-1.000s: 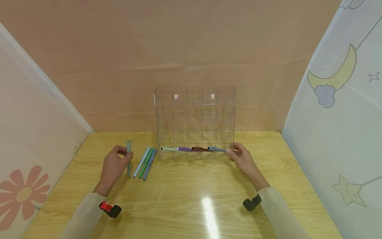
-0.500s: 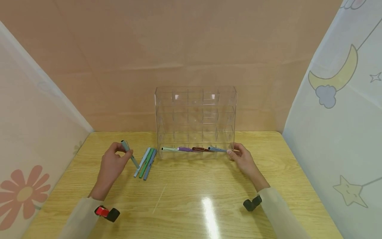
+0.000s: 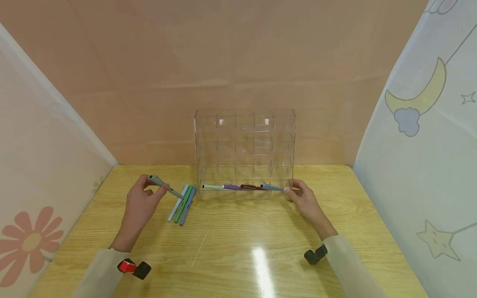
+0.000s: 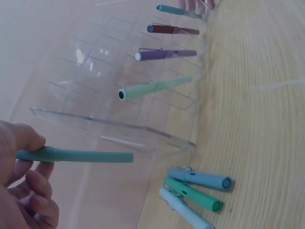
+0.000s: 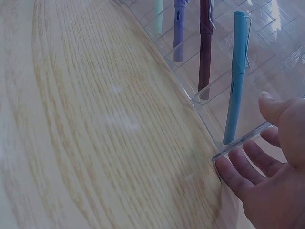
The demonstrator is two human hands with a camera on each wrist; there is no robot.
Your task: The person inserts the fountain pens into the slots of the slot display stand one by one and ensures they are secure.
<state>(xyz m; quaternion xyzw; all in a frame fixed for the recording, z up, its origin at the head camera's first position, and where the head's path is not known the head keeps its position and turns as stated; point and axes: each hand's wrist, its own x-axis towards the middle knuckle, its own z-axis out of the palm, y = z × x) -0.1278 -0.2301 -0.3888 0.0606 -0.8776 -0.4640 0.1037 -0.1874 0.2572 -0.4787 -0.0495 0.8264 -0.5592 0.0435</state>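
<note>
Between thumb and fingers, my left hand (image 3: 140,205) pinches a grey-green pen (image 4: 93,156), tilted with its far end over the loose pens. Those are a light blue pen (image 3: 172,212), a green pen (image 3: 181,209) and a slate-blue pen (image 3: 186,211), lying side by side on the table. A clear acrylic rack (image 3: 195,145) stands at the back. Along its bottom row lie a pale green pen (image 4: 143,89), a purple pen (image 4: 164,55), a dark red pen (image 5: 205,52) and a blue pen (image 5: 236,81). My right hand (image 3: 303,196) holds the rack's lower right side, thumb in front.
The rack's upper rows of compartments hold no pens. A wooden table (image 3: 231,256) spreads below, with an orange-brown backdrop (image 3: 242,54) behind the rack. Patterned cloth panels flank it, the left one with a flower (image 3: 31,242), the right one with a moon (image 3: 417,97).
The pen in my left hand has swung from upright to a slant, its lower end rising to the right over the loose pens. My right hand stays on the rack.
</note>
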